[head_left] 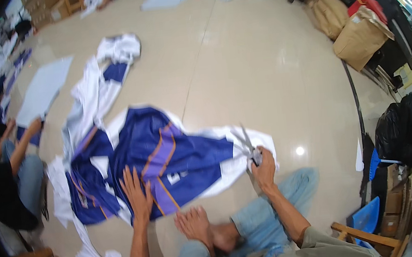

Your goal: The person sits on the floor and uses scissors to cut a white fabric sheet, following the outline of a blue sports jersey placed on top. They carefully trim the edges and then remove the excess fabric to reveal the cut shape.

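the printed cloth point(201, 149) lies spread on the floor point(244, 63) just in front of our bare feet point(194, 225). we see deep blue panels crossed by lilac bands with orange edging, a small white mark, and a white border that runs out to a point on the right; the blue is creased and rumpled. our left hand point(137, 194) rests palm down on it, fingers somewhat apart. our right hand point(263, 166) has its fingers clamped on the handles of the scissors point(246, 139), whose blades lie over the white border; blur keeps us from telling whether they bite into it.

beside it on the left, a long strip of white fabric point(83, 99) trails away. the floor under us is pale beige and glossy, with a thin dark seam and a bright glint. farther left, a co-worker's hand point(34, 127) is at a white sheet point(46, 90). along the right side stand a brown paper bag point(362, 38), a black plastic bag point(400, 129) and a wooden stool point(368, 238).
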`<state>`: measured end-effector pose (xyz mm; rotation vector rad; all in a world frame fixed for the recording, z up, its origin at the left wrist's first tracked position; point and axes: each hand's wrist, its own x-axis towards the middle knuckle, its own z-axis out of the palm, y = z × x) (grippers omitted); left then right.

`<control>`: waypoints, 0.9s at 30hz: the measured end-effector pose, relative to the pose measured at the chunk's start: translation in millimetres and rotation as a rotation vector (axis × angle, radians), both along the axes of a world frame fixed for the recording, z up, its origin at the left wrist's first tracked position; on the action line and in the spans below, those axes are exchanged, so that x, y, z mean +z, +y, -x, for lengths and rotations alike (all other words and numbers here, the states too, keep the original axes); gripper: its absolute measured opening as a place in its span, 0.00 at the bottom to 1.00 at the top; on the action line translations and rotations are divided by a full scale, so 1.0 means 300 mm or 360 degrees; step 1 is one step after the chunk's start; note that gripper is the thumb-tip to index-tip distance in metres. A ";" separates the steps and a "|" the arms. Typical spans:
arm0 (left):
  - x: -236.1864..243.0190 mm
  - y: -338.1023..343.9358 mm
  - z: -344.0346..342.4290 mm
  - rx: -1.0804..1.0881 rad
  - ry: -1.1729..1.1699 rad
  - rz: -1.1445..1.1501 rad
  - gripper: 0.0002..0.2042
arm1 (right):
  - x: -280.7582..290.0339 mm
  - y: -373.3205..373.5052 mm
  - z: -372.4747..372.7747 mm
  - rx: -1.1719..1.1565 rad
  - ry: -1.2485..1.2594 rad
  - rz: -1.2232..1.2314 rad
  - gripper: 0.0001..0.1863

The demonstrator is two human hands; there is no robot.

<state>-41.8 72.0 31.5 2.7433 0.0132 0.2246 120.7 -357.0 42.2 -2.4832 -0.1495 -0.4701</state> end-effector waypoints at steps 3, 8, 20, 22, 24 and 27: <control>0.049 0.023 0.073 -0.0029 0.0071 0.0021 0.37 | 0.028 -0.005 -0.094 -0.0160 -0.0170 0.0046 0.28; -0.024 0.076 0.192 0.0015 0.0110 -0.0020 0.32 | 0.039 -0.157 -0.104 -0.0257 0.0562 0.0125 0.24; 0.023 -0.041 0.015 0.0770 -0.0224 0.0487 0.22 | 0.284 -0.173 -0.758 -0.0587 -0.0145 -0.0189 0.25; 0.106 -0.005 -0.028 0.0989 -0.0273 0.0645 0.21 | 0.232 -0.069 -0.586 -0.0267 -0.0053 -0.0342 0.27; 0.162 0.011 -0.058 0.1104 -0.0193 0.0754 0.21 | 0.172 0.011 -0.356 -0.0124 0.0083 -0.0248 0.27; 0.193 0.013 -0.063 0.1076 -0.0032 0.0753 0.21 | 0.100 0.064 -0.038 -0.0169 0.0208 -0.0155 0.28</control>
